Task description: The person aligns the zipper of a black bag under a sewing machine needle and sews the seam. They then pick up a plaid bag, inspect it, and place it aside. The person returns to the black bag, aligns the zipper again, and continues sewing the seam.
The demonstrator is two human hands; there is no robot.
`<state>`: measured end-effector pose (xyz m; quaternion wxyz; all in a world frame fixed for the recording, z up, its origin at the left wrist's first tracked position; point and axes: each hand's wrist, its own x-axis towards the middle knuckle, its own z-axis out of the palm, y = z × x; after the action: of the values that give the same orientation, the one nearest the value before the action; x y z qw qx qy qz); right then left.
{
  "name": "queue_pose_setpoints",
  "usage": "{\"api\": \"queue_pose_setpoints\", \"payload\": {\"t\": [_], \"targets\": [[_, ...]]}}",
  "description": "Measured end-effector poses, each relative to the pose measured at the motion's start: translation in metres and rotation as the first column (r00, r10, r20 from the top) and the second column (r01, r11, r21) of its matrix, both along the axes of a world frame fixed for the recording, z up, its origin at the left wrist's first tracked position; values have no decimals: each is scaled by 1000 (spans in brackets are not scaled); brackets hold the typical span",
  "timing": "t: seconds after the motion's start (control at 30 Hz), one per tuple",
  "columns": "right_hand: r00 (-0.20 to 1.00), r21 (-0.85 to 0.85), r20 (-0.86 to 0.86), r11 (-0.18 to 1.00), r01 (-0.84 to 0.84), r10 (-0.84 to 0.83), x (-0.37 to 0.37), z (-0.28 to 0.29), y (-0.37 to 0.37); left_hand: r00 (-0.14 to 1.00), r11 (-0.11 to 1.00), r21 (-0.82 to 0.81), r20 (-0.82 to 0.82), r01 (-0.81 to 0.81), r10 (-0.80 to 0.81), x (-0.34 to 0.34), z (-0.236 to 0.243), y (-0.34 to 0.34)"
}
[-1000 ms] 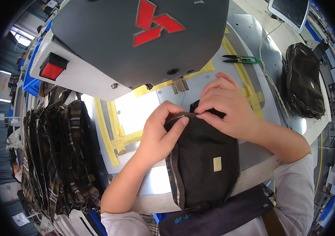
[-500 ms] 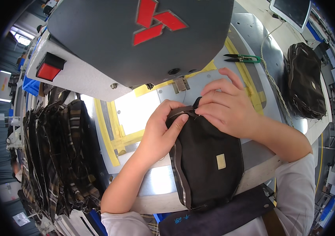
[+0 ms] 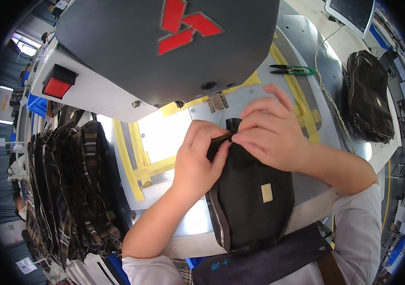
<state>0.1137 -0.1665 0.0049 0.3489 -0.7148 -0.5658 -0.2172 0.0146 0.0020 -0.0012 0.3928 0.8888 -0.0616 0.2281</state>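
A dark brown fabric pouch (image 3: 255, 223) lies on the machine bed in front of me, with a small cream label (image 3: 266, 193) on its face. Metal zipper teeth (image 3: 218, 216) run down its left edge. My left hand (image 3: 195, 159) is closed on the zipper tape at the pouch's top end, thumb against forefinger. Right beside it, my right hand (image 3: 276, 135) pinches the same end with thumb and forefinger, its other fingers raised. A short black tab (image 3: 232, 124) sticks up between the hands. The fingers hide the exact fold there.
A grey sewing machine head (image 3: 174, 61) with a red switch (image 3: 59, 83) overhangs the bed, its metal clamp (image 3: 218, 101) just beyond my hands. Green-handled thread snips (image 3: 294, 70) lie at right, near a cord and another dark pouch (image 3: 371, 97). Plaid pieces (image 3: 72, 190) are piled at left.
The zipper end has been turned over between my fingers, so fewer teeth show near the top. My left thumb has drawn in, and the black tab stands further left.
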Motion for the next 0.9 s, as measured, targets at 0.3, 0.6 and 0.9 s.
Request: {"api": "queue_pose_setpoints", "payload": {"t": [0.3,0.6,0.9], "targets": [[929,28,-369,999,-34,42,1,23,3,995,960,278,88,11,-37,-4,1,1],[786,-535,-594,814,-226,-172,17,24,16,978,926,374,170,47,-118,-4,-4,-5],[999,-83,-32,996,-36,33,-16,13,1,972,990,99,223,-100,76,-4,-1,2]]}}
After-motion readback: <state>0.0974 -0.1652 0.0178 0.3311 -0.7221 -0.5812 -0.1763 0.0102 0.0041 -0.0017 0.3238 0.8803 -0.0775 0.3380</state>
